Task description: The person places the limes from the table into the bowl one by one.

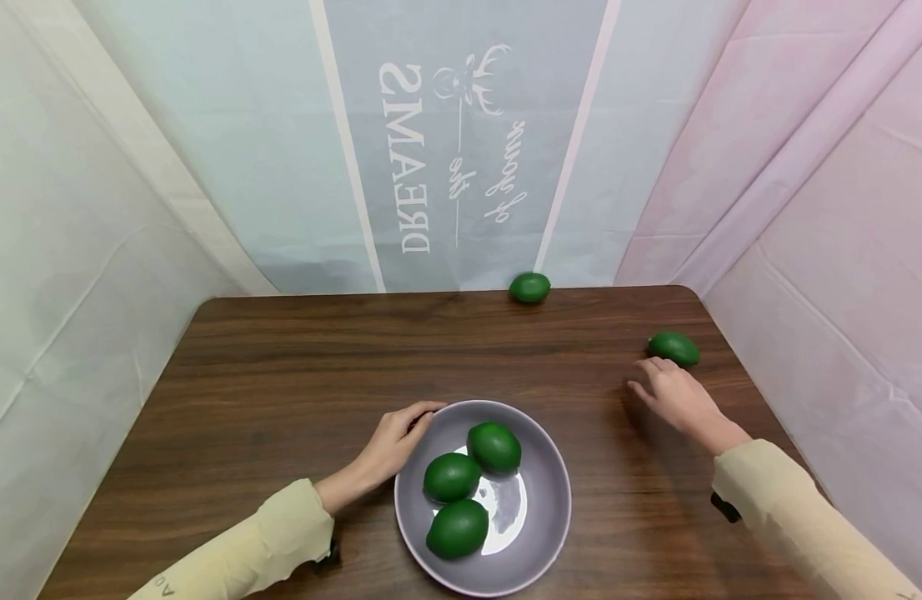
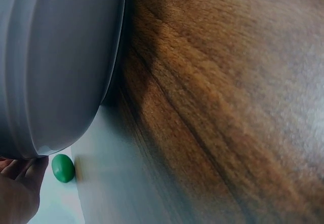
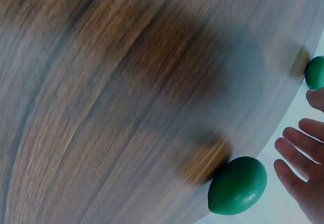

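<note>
A grey-purple bowl [image 1: 539,483] with three green limes [image 1: 458,529] in it sits at the front of the wooden table. My left hand [image 1: 392,440] holds the bowl at its far left rim; in the left wrist view that hand [image 2: 20,188] meets the lower end of the bowl's wall [image 2: 61,72]. Over the table's right side, my right hand [image 1: 680,400] hovers with spread fingers and nothing in them. Just beyond its fingertips lies a lime [image 1: 673,348], seen also in the right wrist view as the nearer lime [image 3: 238,186].
Another lime [image 1: 530,287] lies at the table's back edge, right of centre. Pale cloth sheets [image 1: 461,208] hang behind the table [image 1: 318,358] and along both its sides.
</note>
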A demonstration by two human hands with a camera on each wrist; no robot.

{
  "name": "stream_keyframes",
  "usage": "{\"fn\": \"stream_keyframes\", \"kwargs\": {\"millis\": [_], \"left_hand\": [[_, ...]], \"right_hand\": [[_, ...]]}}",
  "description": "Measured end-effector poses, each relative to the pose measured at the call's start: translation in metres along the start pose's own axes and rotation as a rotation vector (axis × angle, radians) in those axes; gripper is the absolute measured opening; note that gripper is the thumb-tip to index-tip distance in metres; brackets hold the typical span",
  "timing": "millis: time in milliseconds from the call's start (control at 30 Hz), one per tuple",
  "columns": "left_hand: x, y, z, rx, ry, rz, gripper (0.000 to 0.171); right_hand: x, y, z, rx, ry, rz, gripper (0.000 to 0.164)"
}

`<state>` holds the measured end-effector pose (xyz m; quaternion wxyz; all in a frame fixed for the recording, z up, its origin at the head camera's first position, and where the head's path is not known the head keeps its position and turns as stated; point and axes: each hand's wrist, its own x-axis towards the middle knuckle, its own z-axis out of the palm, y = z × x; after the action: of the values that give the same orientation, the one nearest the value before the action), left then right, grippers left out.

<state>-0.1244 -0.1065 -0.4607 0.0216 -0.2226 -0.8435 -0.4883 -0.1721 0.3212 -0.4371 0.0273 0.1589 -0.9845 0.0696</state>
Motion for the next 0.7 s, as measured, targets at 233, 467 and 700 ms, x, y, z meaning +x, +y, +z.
{"fn": "stream_keyframes", "kwargs": {"millis": [233, 467, 700], "left_hand": [[0.0, -0.001, 0.0, 0.003, -0.006, 0.006, 0.023], [0.0, -0.001, 0.0, 0.005, 0.0, 0.011, 0.023], [0.0, 0.0, 0.0, 0.008, -0.009, 0.007, 0.023]], "right_hand": [[0.001, 0.007, -0.002, 0.005, 0.028, 0.004, 0.037], [0.005, 0.015, -0.003, 0.019, 0.106, 0.006, 0.035], [0.008, 0.024, -0.006, 0.035, 0.139, 0.041, 0.036]]}}
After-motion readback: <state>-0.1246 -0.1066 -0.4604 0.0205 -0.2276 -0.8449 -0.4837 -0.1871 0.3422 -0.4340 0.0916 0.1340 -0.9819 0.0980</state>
